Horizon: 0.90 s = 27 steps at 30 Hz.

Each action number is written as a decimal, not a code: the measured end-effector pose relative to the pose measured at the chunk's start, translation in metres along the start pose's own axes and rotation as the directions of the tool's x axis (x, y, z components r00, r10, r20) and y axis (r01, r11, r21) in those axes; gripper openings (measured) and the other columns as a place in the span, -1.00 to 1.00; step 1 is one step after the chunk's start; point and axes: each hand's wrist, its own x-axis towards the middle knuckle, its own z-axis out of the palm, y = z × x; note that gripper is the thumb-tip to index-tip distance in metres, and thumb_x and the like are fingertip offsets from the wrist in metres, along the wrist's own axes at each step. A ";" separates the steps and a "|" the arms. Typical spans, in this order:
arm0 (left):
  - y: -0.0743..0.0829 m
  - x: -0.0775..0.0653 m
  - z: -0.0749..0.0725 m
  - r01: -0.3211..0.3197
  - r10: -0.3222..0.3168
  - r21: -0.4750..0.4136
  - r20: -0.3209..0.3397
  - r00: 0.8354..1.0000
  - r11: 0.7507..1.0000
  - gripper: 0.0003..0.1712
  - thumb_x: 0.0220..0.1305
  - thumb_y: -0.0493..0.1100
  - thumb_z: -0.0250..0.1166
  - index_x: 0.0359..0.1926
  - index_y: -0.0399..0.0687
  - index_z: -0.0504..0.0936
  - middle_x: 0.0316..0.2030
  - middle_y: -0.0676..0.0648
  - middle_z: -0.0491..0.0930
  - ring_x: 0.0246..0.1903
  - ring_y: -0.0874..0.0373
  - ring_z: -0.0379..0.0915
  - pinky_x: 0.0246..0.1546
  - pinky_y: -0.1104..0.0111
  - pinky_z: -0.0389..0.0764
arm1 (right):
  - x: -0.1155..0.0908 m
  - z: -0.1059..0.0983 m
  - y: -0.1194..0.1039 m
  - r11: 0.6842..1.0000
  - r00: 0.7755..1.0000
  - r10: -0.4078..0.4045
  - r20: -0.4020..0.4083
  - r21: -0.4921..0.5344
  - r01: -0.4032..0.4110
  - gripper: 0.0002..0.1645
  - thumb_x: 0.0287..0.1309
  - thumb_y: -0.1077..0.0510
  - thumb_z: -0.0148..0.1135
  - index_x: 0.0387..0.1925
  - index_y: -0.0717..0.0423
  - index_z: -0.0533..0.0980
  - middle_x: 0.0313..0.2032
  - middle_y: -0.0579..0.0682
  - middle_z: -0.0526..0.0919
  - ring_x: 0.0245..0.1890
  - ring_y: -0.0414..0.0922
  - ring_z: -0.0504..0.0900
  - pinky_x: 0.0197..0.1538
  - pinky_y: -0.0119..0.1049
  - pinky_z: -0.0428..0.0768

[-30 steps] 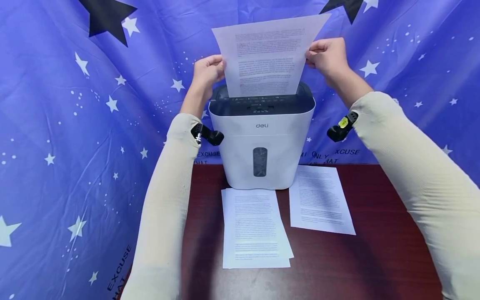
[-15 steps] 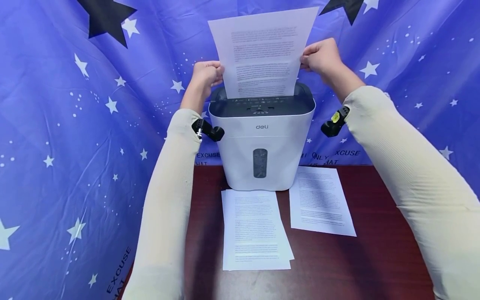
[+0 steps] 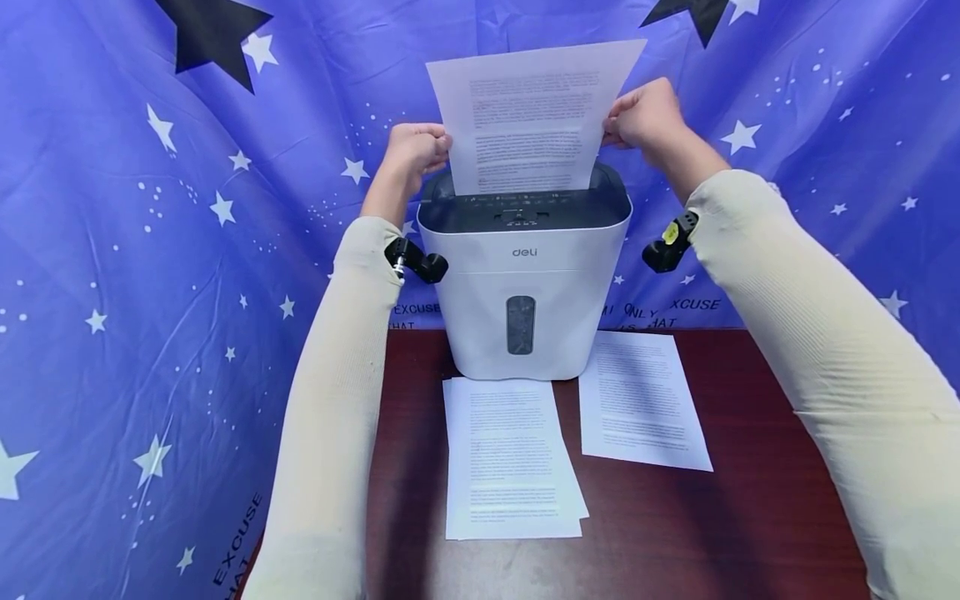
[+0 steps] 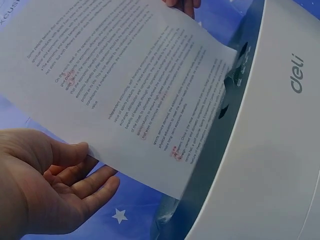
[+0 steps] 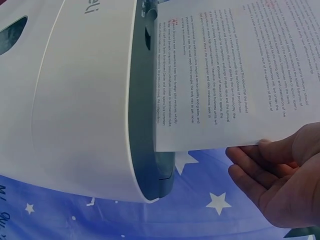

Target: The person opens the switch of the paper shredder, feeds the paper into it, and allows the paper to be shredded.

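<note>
A printed sheet of paper [image 3: 536, 117] stands upright, its lower edge at the slot in the dark top of a white deli paper shredder [image 3: 480, 292]. My left hand [image 3: 417, 152] pinches the sheet's left edge. On the opposite edge, my right hand [image 3: 647, 115] pinches it between thumb and fingers. In the left wrist view, the left thumb lies at the paper's edge [image 4: 125, 172] with the other fingers behind. Red marks dot the print. The right wrist view has the sheet's lower edge [image 5: 159, 100] along the shredder's dark top [image 5: 142, 115].
A small stack of printed sheets [image 3: 513, 458] lies on the dark red table [image 3: 780, 450] in front of the shredder. Another printed page [image 3: 641, 400] lies to its right, partly behind the shredder. A blue curtain [image 3: 172, 275] with stars hangs behind and at the left.
The sheet's top edge rose slightly, then dropped lower over the slot. My right hand has shifted a little left, and my left hand slightly down. Both still hold the paper.
</note>
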 end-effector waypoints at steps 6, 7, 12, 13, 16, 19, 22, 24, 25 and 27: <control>-0.007 0.004 0.001 0.023 -0.023 0.031 -0.001 1.000 0.999 -0.77 0.40 -0.43 0.16 -0.02 -0.22 0.67 -0.12 -0.05 0.64 0.00 0.12 0.58 0.24 0.38 0.59 | 0.002 0.002 0.007 1.000 1.000 -0.019 0.022 -0.019 0.020 -0.71 0.35 0.37 0.15 -0.37 0.04 0.70 -0.84 -0.36 0.51 -0.74 -0.40 0.60 -0.58 -0.58 0.56; -0.009 0.005 0.001 0.033 -0.033 0.032 0.000 0.999 0.999 -0.76 0.41 -0.42 0.16 0.00 -0.21 0.68 -0.08 -0.07 0.66 0.03 0.12 0.59 0.24 0.38 0.58 | 0.002 0.003 0.009 1.000 0.999 -0.022 0.026 -0.022 0.022 -0.68 0.35 0.37 0.15 -0.48 0.04 0.65 -0.84 -0.36 0.51 -0.74 -0.40 0.60 -0.58 -0.58 0.55; -0.015 0.007 0.001 0.044 -0.044 0.052 0.007 0.999 0.998 -0.65 0.44 -0.36 0.18 0.18 -0.17 0.66 0.20 -0.07 0.65 0.21 0.17 0.57 0.28 0.40 0.55 | 0.001 0.005 0.014 0.999 0.999 -0.025 0.026 -0.030 0.026 -0.74 0.33 0.35 0.18 -0.38 0.03 0.70 -0.85 -0.37 0.49 -0.74 -0.44 0.56 -0.56 -0.60 0.54; -0.016 0.008 0.000 0.038 -0.039 0.068 0.005 0.999 0.997 -0.64 0.45 -0.34 0.19 0.21 -0.14 0.66 0.24 -0.02 0.63 0.23 0.21 0.54 0.31 0.42 0.51 | 0.001 0.005 0.015 0.998 0.999 -0.035 0.019 -0.046 0.035 -0.77 0.33 0.33 0.18 -0.28 0.09 0.74 -0.84 -0.39 0.49 -0.72 -0.46 0.53 -0.53 -0.61 0.52; -0.018 0.009 -0.002 0.011 -0.013 0.151 0.015 1.000 0.989 -0.62 0.51 -0.20 0.17 0.26 -0.04 0.64 0.34 0.10 0.52 0.33 0.29 0.39 0.44 0.41 0.34 | -0.001 0.005 0.019 0.989 0.998 -0.067 0.006 -0.134 0.068 -0.62 0.35 0.22 0.17 0.13 0.25 0.65 -0.59 -0.37 0.66 -0.45 -0.43 0.56 -0.25 -0.59 0.54; -0.021 0.009 -0.005 -0.023 0.007 0.242 0.065 0.998 0.970 -0.54 0.56 -0.01 0.10 0.38 0.08 0.53 0.45 0.14 0.37 0.46 0.28 0.18 0.56 0.33 0.12 | -0.001 0.004 0.025 0.976 0.996 -0.073 0.045 -0.204 0.081 -0.42 0.44 0.08 0.04 0.39 0.21 0.37 0.11 -0.09 0.72 0.16 -0.20 0.56 0.28 -0.43 0.46; -0.025 0.009 -0.008 -0.043 0.002 0.293 0.139 0.990 0.955 -0.41 0.59 0.09 0.01 0.53 0.11 0.29 0.58 0.12 0.15 0.58 0.25 -0.05 0.62 0.26 -0.03 | 0.002 0.003 0.032 0.972 0.989 -0.067 0.129 -0.215 0.094 -0.35 0.53 0.00 -0.15 0.52 0.16 0.15 0.56 0.13 0.11 0.60 -0.03 0.05 0.63 -0.19 0.06; -0.029 0.010 -0.010 -0.058 -0.001 0.318 0.181 0.983 0.946 -0.35 0.61 0.08 -0.05 0.60 0.08 0.12 0.62 0.09 -0.01 0.61 0.26 -0.20 0.62 0.32 -0.10 | 0.004 0.002 0.039 0.975 0.981 -0.067 0.182 -0.198 0.103 -0.31 0.56 -0.03 -0.22 0.57 0.16 0.03 0.60 0.13 -0.05 0.63 0.04 -0.13 0.65 -0.13 -0.08; -0.032 0.011 -0.012 -0.056 -0.010 0.328 0.197 0.980 0.943 -0.33 0.62 0.08 -0.08 0.62 0.07 0.03 0.64 0.08 -0.08 0.61 0.27 -0.27 0.62 0.35 -0.13 | 0.006 0.001 0.044 0.976 0.976 -0.066 0.205 -0.192 0.107 -0.28 0.57 -0.04 -0.24 0.58 0.15 -0.04 0.61 0.12 -0.13 0.63 0.03 -0.21 0.66 -0.13 -0.14; -0.037 0.013 -0.014 -0.051 -0.027 0.344 0.217 0.976 0.937 -0.31 0.64 0.04 -0.14 0.64 0.06 -0.09 0.65 0.07 -0.20 0.62 0.26 -0.37 0.61 0.41 -0.18 | 0.010 0.001 0.053 0.981 0.967 -0.049 0.248 -0.171 0.093 -0.22 0.58 -0.10 -0.28 0.61 0.12 -0.19 0.63 0.07 -0.26 0.64 0.00 -0.33 0.66 -0.12 -0.24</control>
